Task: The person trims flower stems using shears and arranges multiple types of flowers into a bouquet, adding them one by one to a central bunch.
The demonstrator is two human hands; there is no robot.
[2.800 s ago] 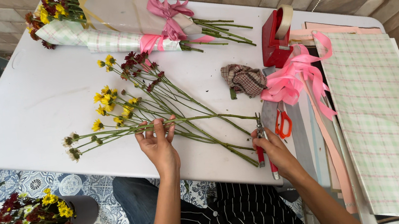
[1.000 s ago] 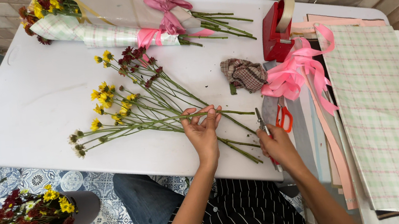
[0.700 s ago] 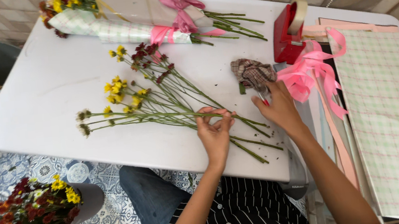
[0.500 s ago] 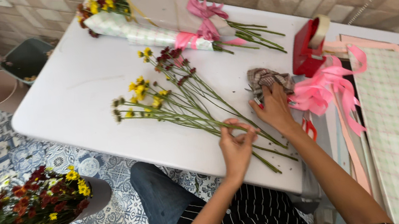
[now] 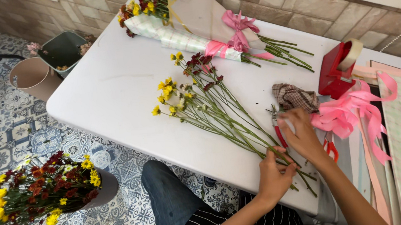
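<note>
Head view, looking down at a white desk point(image 5: 109, 97); loose flower stems point(image 5: 231, 124) lie fanned across it, blooms pointing away. Left hand point(image 5: 274, 174) pinches the cut ends together near the desk's front edge, so gathering the bunch seems under way; right hand point(image 5: 302, 134), just beyond, curls around something small and pale beside red scissors point(image 5: 278, 134); binding likely needs a steady grip.

Our left hand point(image 5: 272, 175) pinches the long green flower stems point(image 5: 242, 128) on the white table point(image 5: 109, 97); our right hand point(image 5: 302, 134) touches the red-handled scissors point(image 5: 279, 131).
</note>
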